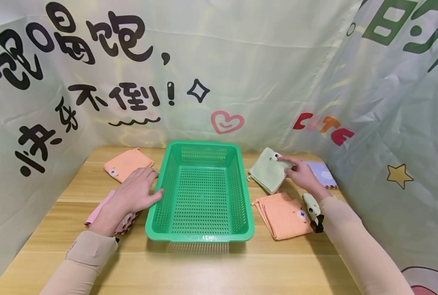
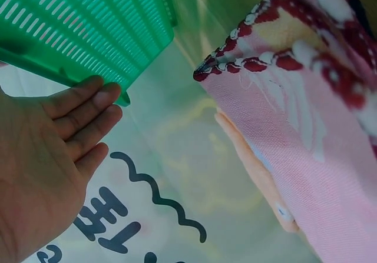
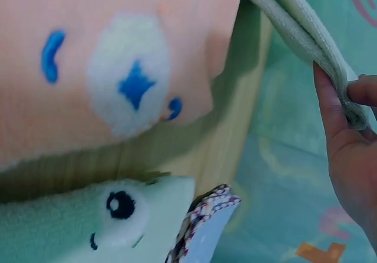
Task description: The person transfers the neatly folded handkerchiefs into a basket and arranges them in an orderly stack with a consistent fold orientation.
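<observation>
A green plastic basket (image 1: 200,237) stands in the middle of the wooden table with nothing inside. My left hand (image 1: 135,192) is at its left rim, fingers relaxed and nearly straight, holding no cloth; the left wrist view shows that hand (image 2: 53,151) palm-on beside the basket (image 2: 112,27). On the right, my right hand (image 1: 302,174) pinches the right edge of a folded pale green cloth (image 1: 268,172). In the right wrist view the thumb and fingers of the hand (image 3: 353,163) grip the folded layers of this cloth (image 3: 306,45).
A folded orange cloth (image 1: 126,164) lies back left, a pink cloth (image 1: 99,209) under my left forearm. Right of the basket are another orange cloth (image 1: 283,217), a second green cloth (image 1: 310,205) and a lavender cloth (image 1: 322,174). Printed fabric (image 1: 270,61) hangs behind the table.
</observation>
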The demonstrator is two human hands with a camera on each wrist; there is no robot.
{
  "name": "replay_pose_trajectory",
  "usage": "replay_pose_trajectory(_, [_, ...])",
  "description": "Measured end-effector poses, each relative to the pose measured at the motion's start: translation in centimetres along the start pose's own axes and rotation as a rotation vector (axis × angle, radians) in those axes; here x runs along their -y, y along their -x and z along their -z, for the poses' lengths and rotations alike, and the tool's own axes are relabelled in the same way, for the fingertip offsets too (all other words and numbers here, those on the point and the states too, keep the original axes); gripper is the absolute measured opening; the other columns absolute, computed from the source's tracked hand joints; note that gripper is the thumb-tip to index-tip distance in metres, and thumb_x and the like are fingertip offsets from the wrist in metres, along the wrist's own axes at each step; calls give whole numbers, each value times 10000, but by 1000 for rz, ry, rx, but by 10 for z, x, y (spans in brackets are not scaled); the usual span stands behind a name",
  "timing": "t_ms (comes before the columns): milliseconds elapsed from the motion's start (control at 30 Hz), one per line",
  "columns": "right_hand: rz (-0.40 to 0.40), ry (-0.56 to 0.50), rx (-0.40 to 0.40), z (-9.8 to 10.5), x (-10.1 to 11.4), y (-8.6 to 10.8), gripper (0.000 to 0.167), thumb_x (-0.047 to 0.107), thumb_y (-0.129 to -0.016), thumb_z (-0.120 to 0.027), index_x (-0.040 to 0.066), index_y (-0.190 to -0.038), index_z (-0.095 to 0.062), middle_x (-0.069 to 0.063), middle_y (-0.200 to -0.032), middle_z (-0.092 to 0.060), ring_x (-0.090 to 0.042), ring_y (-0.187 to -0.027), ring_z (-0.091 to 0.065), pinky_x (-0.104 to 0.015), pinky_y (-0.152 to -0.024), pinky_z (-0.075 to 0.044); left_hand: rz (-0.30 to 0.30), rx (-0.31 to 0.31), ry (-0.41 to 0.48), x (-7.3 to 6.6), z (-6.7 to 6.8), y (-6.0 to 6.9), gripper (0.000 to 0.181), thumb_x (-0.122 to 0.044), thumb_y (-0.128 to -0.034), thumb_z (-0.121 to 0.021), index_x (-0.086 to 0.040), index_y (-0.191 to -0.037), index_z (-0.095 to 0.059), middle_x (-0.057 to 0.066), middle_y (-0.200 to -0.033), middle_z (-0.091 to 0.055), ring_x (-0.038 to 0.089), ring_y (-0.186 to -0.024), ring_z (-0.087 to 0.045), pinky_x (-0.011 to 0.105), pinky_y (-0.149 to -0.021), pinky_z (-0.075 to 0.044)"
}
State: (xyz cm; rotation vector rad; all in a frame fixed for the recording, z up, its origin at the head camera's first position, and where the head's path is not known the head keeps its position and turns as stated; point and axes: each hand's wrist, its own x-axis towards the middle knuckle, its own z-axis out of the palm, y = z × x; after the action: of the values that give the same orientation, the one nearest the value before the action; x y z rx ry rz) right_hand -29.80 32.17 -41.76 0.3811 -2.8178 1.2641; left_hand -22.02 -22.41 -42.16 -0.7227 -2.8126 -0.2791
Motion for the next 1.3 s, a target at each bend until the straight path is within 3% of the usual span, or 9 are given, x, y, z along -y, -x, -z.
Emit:
replay_pose_trajectory(100, [16, -15, -29, -1, 4, 1, 450, -18, -1030, -491, 53, -1466, -579, -219, -1428, -556, -131, -650, -485, -252, -675, -544, 1, 1, 0, 0, 0, 0, 560, -387, -949, -573, 91, -1238, -618, 211, -1194, -607, 396, -1174, -547, 535, -1118, -397])
replay_pose_trajectory(300, [34, -61, -76, 0, 15, 5, 439, 12, -1034, -530, 104, -1456, -606, -176, -1399, -558, -189, -736, -528, -259, -652, -515, -5, -14, -12, 1, 0, 0, 557, -388, -941, -575, 95, -1215, -622, 235, -1223, -613, 415, -1218, -543, 532, -1126, -393])
replay_pose_trajectory(500, [83, -109, -125, 3, 29, 8, 410, 36, -1039, -554, 61, -1444, -609, -180, -1390, -557, -185, -774, -550, -216, -627, -489, 4, -6, -11, 1, 2, 1, 569, -391, -944, -574, 95, -1235, -614, 252, -1265, -606, 432, -1270, -523, 539, -1146, -375])
replay_pose_trajectory(633, [119, -145, -145, 5, 39, 8, 386, 38, -1042, -562, 37, -1424, -618, -168, -1414, -537, -134, -823, -583, -172, -685, -523, 6, -1, -12, 1, 2, 0, 575, -390, -945, -572, 100, -1245, -609, 262, -1289, -600, 443, -1309, -503, 545, -1156, -365])
replay_pose_trajectory(1033, [258, -173, -163, 9, 78, 4, 384, -28, -1011, -582, 14, -1389, -641, -155, -1400, -558, -115, -816, -595, -152, -675, -504, -4, -2, -12, -1, 2, 1, 558, -381, -950, -567, 100, -1228, -610, 237, -1210, -605, 420, -1189, -542, 538, -1126, -389])
replay_pose_trajectory(1300, [282, -175, -137, 13, 109, 0, 375, 10, -1027, -581, 75, -1387, -662, -100, -1369, -586, -181, -804, -547, -218, -631, -446, -13, -4, -17, 0, 1, 0, 540, -374, -949, -568, 93, -1215, -611, 223, -1198, -604, 407, -1179, -538, 527, -1128, -385])
